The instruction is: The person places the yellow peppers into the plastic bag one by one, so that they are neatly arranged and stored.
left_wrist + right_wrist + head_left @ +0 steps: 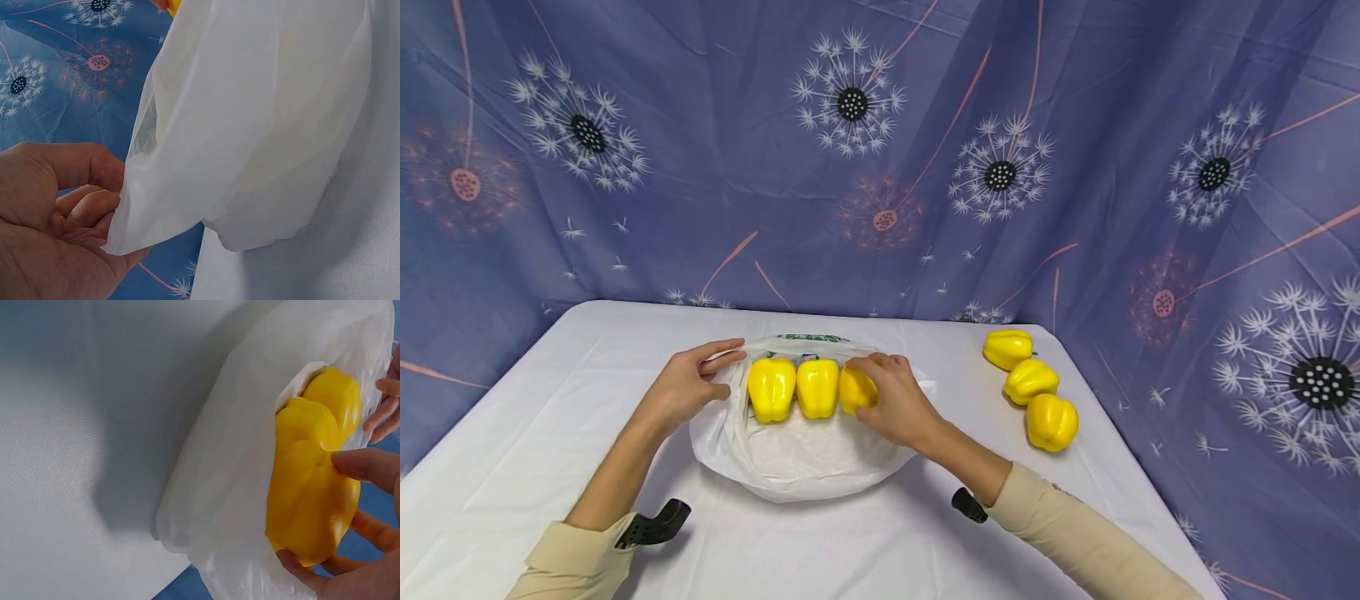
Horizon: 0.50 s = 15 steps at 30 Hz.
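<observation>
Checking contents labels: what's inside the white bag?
Three peppers show in a row inside the bag; the right hand grips the rightmost pepper in the head view, partly covering it. Whatever lies beneath the peppers is covered.

The site was a draped tabletop station; the type of room beyond could not be determined. Blue-violet fabric curtains with a white-and-pink dandelion print [715, 150] enclosed the rear and both sides of a white cloth-covered table with rounded corners [550, 400].
</observation>
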Tool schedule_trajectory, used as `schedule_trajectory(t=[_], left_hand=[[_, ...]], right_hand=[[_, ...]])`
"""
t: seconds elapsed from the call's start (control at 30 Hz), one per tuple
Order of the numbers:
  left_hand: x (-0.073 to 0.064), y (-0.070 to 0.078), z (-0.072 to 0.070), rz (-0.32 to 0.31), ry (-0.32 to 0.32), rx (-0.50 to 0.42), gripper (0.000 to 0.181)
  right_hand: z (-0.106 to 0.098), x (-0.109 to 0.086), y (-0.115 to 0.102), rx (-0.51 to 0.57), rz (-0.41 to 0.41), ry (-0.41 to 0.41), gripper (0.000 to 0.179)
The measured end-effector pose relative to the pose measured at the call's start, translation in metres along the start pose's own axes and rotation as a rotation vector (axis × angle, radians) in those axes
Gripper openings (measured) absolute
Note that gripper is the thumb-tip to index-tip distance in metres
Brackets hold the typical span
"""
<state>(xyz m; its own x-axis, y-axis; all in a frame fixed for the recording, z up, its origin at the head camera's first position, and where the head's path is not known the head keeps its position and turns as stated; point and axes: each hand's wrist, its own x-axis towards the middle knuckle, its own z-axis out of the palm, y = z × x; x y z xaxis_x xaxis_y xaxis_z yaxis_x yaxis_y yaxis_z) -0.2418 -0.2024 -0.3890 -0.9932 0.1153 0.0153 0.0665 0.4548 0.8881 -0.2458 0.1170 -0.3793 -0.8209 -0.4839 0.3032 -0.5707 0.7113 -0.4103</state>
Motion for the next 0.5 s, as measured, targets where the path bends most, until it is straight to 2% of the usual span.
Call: schedule_trajectory(t=[0.1, 0.33, 0.5], left_hand=[[0.0002, -0.0002, 0.0, -0.001, 0.001, -0.008, 0.081], [-0.0008, -0.0002, -0.0003, 0.002, -0.002, -0.011, 0.08], [-0.0017, -0.0004, -0.0008, 0.004, -0.001, -0.007, 0.079]], right_hand=[[0.0007, 0.0006, 0.0009, -0.004, 0.003, -0.013, 0.059], [0.0055, 0.0046, 0.0045, -0.033, -0.058, -0.032, 0.058], [0.0083, 0.0061, 0.0049, -0.071, -0.053, -0.051, 0.058]])
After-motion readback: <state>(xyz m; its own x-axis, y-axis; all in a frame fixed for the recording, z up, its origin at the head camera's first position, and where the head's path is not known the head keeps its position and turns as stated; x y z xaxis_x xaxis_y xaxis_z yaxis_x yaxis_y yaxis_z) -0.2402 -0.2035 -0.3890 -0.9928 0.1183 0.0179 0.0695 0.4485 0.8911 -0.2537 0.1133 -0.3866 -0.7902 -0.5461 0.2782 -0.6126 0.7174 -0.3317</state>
